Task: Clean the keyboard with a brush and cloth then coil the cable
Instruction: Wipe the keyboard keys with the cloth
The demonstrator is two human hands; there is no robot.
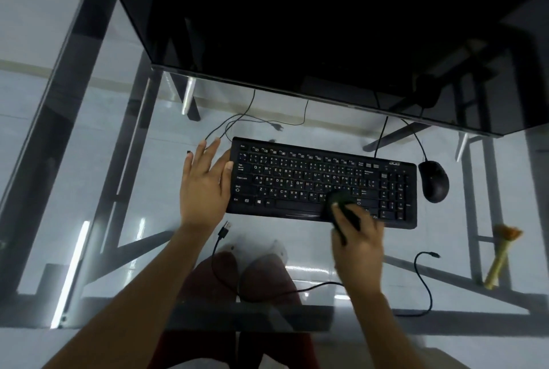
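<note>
A black keyboard lies flat on a glass desk. My left hand rests flat, fingers spread, against the keyboard's left edge. My right hand grips a dark brush, blurred, whose head presses on the keys near the right end of the space bar. A black cable with a USB plug runs loose over the desk in front of the keyboard and curls off to the right. No cloth is clearly in view.
A black mouse sits right of the keyboard. A large dark monitor looms behind. A yellowish stick-like object with an orange tip lies at the right. Thin cables trail behind the keyboard. My knees show through the glass.
</note>
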